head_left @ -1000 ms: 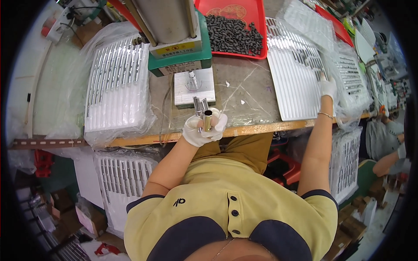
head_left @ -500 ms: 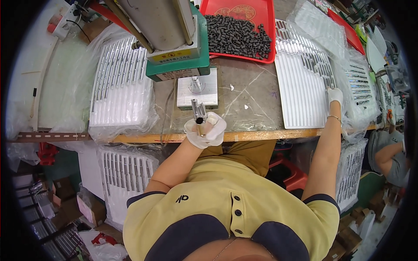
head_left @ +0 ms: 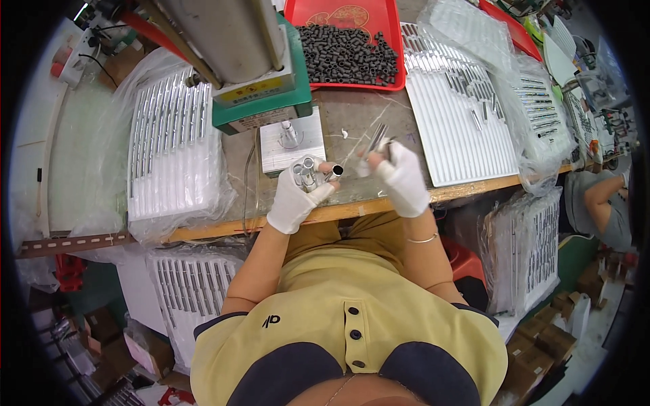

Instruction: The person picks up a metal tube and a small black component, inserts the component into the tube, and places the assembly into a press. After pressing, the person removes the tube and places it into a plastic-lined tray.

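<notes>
My left hand (head_left: 298, 201), in a white fingerless glove, closes round several short shiny metal tubes (head_left: 309, 164), their open ends facing up. It is at the table's front edge, just before the metal block (head_left: 292, 143) with an upright pin under the green press head (head_left: 263, 108). To its right, my right hand (head_left: 405, 177), gloved the same way, pinches shiny metal tubes (head_left: 378, 137) that tilt up and away; motion blurs its fingertips, so their exact number is unclear. The hands are a short gap apart.
A red tray (head_left: 399, 40) of small black sleeves (head_left: 349, 57) stands behind. White ribbed trays with metal tubes lie at right (head_left: 453, 145) and left (head_left: 172, 179). The press cylinder (head_left: 230, 40) rises at the back left. Another person's arm (head_left: 602, 203) shows at far right.
My right hand has come from the right-hand tray to the middle, now carrying metal tubes. My left hand has shifted slightly left and turned its tubes. The view has shifted a little.
</notes>
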Demonstrator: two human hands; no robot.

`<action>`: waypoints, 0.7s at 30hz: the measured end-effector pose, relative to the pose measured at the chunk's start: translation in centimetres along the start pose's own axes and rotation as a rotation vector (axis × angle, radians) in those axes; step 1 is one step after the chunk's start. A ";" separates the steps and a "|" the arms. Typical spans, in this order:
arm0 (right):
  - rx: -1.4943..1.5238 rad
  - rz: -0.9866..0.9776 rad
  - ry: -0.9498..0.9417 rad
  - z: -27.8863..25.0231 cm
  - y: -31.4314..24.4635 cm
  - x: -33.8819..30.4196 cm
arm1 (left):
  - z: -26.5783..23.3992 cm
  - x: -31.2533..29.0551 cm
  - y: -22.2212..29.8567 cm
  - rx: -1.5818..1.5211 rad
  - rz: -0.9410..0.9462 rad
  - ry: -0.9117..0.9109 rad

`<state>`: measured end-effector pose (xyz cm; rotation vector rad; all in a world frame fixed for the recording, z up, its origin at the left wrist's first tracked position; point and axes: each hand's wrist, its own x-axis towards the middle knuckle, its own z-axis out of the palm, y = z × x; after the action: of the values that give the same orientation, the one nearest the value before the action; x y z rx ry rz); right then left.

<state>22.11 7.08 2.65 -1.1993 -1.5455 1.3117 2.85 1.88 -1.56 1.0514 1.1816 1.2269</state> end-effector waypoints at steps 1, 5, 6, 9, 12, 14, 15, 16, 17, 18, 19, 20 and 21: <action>-0.002 0.000 0.003 1.1 0.3 -0.1 | -0.2 -0.1 0.0 -0.001 0.001 -0.003; 0.273 0.036 -0.067 3.6 -0.4 -0.5 | -1.2 -0.8 -0.4 0.110 0.021 0.017; 0.184 0.056 -0.079 3.7 -1.1 -0.5 | -1.4 -0.9 -0.6 0.128 0.038 0.026; -0.022 0.005 -0.084 4.5 -1.1 -0.5 | -2.0 -1.2 -0.9 0.141 0.039 0.055; -0.359 -0.229 -0.088 4.5 -0.8 -0.2 | -2.1 -1.3 -0.9 0.158 0.067 0.087; -0.581 -0.393 -0.103 4.7 -0.7 -0.1 | -2.1 -1.4 -0.9 0.179 0.109 0.105; -0.566 -0.405 -0.094 5.0 -0.7 0.0 | -2.2 -1.3 -1.0 0.184 0.141 0.140; -0.551 -0.418 -0.084 5.2 -0.6 0.1 | -2.2 -1.2 -1.2 0.190 0.173 0.176; -0.549 -0.422 -0.088 5.4 0.2 0.1 | -2.4 -1.0 -1.5 0.191 0.175 0.181; -0.470 -0.367 -0.100 5.7 1.1 0.1 | -2.6 -0.8 -1.8 0.241 0.253 0.177; -0.391 -0.312 -0.113 6.0 1.8 -0.1 | -2.7 -0.6 -1.8 0.292 0.331 0.174; -0.209 -0.268 -0.050 6.3 2.1 -0.3 | -2.7 -0.6 -1.6 0.295 0.333 0.179; -0.207 -0.272 -0.054 6.6 2.5 -0.1 | -2.4 -0.7 -0.5 0.267 0.249 0.189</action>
<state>16.31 5.31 -0.95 -1.0378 -1.8469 1.0329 0.55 1.02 -2.31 1.3347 1.4206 1.4117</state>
